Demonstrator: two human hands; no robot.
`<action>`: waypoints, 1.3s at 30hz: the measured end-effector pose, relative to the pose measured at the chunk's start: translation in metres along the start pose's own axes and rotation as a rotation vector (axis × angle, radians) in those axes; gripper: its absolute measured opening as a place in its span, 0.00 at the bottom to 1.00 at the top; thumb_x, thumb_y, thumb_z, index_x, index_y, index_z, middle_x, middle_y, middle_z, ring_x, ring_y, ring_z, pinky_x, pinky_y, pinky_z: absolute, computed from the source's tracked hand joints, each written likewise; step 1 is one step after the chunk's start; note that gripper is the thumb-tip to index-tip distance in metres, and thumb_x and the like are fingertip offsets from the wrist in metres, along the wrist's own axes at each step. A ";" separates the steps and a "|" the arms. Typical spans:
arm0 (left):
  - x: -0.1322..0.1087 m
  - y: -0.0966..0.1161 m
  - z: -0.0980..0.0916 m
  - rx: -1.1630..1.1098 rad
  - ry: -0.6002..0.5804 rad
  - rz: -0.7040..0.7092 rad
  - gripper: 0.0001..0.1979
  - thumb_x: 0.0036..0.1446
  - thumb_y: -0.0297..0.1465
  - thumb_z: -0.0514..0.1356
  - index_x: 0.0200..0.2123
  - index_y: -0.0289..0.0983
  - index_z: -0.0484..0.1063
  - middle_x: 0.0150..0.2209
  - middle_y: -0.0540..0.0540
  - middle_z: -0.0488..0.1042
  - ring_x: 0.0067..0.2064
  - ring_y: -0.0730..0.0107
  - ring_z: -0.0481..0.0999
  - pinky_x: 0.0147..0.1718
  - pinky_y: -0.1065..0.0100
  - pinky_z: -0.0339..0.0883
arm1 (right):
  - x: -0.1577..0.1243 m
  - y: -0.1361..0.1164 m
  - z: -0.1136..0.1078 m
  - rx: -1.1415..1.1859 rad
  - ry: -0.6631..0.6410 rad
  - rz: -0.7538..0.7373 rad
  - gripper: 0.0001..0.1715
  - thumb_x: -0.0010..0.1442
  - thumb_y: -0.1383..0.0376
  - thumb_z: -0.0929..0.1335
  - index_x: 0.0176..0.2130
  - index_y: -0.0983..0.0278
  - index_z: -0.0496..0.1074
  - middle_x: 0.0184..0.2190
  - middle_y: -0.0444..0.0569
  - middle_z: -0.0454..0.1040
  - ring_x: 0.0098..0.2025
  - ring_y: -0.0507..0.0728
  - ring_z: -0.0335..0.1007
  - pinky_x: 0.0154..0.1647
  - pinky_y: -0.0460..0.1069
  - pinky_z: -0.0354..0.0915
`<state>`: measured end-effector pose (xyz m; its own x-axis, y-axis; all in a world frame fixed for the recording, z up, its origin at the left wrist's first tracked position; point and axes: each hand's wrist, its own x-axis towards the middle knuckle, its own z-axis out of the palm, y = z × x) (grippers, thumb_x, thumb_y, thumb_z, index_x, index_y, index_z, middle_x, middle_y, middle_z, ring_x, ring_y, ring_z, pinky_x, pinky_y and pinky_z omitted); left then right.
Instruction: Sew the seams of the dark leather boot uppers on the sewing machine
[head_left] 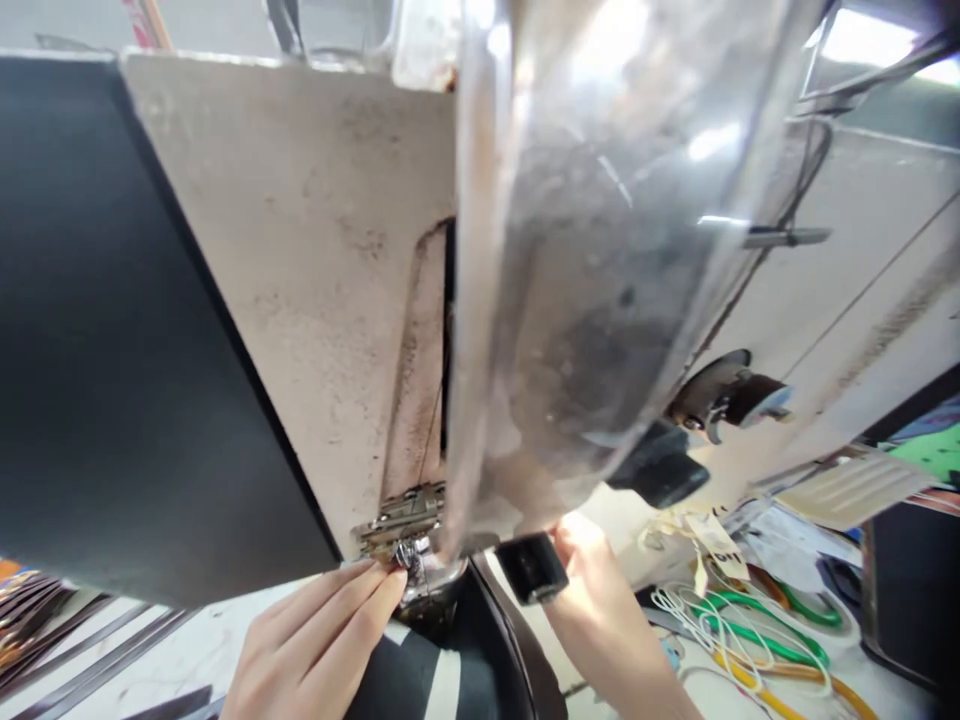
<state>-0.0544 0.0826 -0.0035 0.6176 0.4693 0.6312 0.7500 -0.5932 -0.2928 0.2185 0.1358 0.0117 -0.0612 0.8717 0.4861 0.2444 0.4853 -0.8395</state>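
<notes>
My left hand (315, 635) is at the lower middle, its fingers pressed together and its thumb hidden. The fingertips touch a small shiny metal part below the metal mechanism (411, 515) of what looks like a sewing machine; whatever they pinch cannot be made out. Just below lies a black piece with white stripes (448, 680), partly covered by the hand. To the right, my right hand (589, 575) reaches up behind a black block-like knob (532, 568). Its fingers are mostly hidden by the knob and a clear plastic shield (600, 300).
The cream machine body (315, 220) fills the middle. A dark panel (135, 350) stands at left. At right are a round metal thread tensioner (724, 395), tangled white cord (720, 630), green-handled scissors (787, 640) and a dark flat device (911, 590). Dark strips (112, 655) lie lower left.
</notes>
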 end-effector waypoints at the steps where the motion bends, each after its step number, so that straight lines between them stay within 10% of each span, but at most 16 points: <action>1: -0.001 -0.001 0.001 0.011 -0.007 0.015 0.17 0.67 0.29 0.54 0.56 0.33 0.73 0.53 0.43 0.81 0.53 0.62 0.81 0.55 0.66 0.74 | 0.000 -0.002 -0.002 0.011 -0.052 -0.020 0.14 0.71 0.56 0.64 0.40 0.62 0.74 0.30 0.47 0.78 0.31 0.56 0.77 0.29 0.46 0.73; 6: 0.008 0.000 0.003 -0.084 0.048 -0.070 0.15 0.70 0.28 0.52 0.54 0.36 0.74 0.49 0.48 0.83 0.49 0.68 0.82 0.53 0.71 0.73 | -0.006 -0.024 0.006 -0.277 -0.200 -0.426 0.16 0.67 0.71 0.60 0.33 0.59 0.73 0.34 0.46 0.77 0.36 0.55 0.75 0.40 0.47 0.72; 10: 0.024 0.003 0.003 -0.110 0.084 -0.135 0.12 0.71 0.25 0.50 0.44 0.37 0.73 0.37 0.50 0.83 0.35 0.73 0.84 0.33 0.76 0.75 | -0.003 -0.032 0.012 -0.444 -0.252 -0.542 0.19 0.61 0.76 0.59 0.35 0.58 0.74 0.31 0.46 0.76 0.34 0.55 0.72 0.39 0.48 0.71; 18: 0.030 0.003 0.006 -0.088 0.135 -0.172 0.13 0.72 0.24 0.47 0.39 0.39 0.70 0.31 0.50 0.82 0.23 0.74 0.79 0.20 0.72 0.68 | 0.000 -0.029 0.014 -0.495 -0.257 -0.573 0.24 0.59 0.77 0.59 0.44 0.57 0.76 0.31 0.46 0.76 0.34 0.56 0.73 0.39 0.47 0.71; 28: 0.037 0.004 -0.001 -0.147 0.154 -0.191 0.13 0.72 0.27 0.50 0.39 0.41 0.73 0.32 0.54 0.82 0.33 0.74 0.84 0.33 0.78 0.76 | -0.005 -0.021 0.019 -0.336 -0.232 -0.501 0.25 0.62 0.78 0.58 0.47 0.62 0.77 0.41 0.48 0.81 0.42 0.57 0.77 0.44 0.49 0.72; 33: -0.013 -0.015 0.004 -0.487 0.094 -0.619 0.08 0.60 0.35 0.67 0.43 0.45 0.77 0.39 0.54 0.85 0.38 0.67 0.86 0.36 0.78 0.80 | -0.004 -0.018 -0.003 -0.052 -0.344 -0.370 0.26 0.65 0.79 0.57 0.41 0.60 0.78 0.42 0.44 0.80 0.46 0.52 0.76 0.49 0.48 0.70; 35: -0.034 -0.021 0.007 -0.567 0.240 -0.798 0.07 0.56 0.36 0.70 0.37 0.43 0.77 0.32 0.54 0.85 0.32 0.67 0.86 0.29 0.80 0.78 | -0.001 -0.020 -0.018 -0.024 -0.495 -0.329 0.26 0.59 0.82 0.58 0.37 0.62 0.79 0.40 0.44 0.80 0.46 0.51 0.75 0.49 0.46 0.69; 39: -0.010 -0.024 0.004 -0.812 0.057 -1.130 0.24 0.55 0.52 0.66 0.23 0.36 0.76 0.18 0.50 0.76 0.19 0.68 0.78 0.16 0.73 0.74 | 0.003 -0.021 -0.026 0.000 -0.646 -0.240 0.24 0.50 0.84 0.66 0.39 0.62 0.80 0.41 0.43 0.82 0.45 0.53 0.77 0.50 0.45 0.69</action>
<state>-0.0782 0.0945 -0.0056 -0.2482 0.9282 0.2773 0.4724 -0.1339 0.8712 0.2386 0.1263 0.0374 -0.6779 0.6056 0.4168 0.1520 0.6702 -0.7264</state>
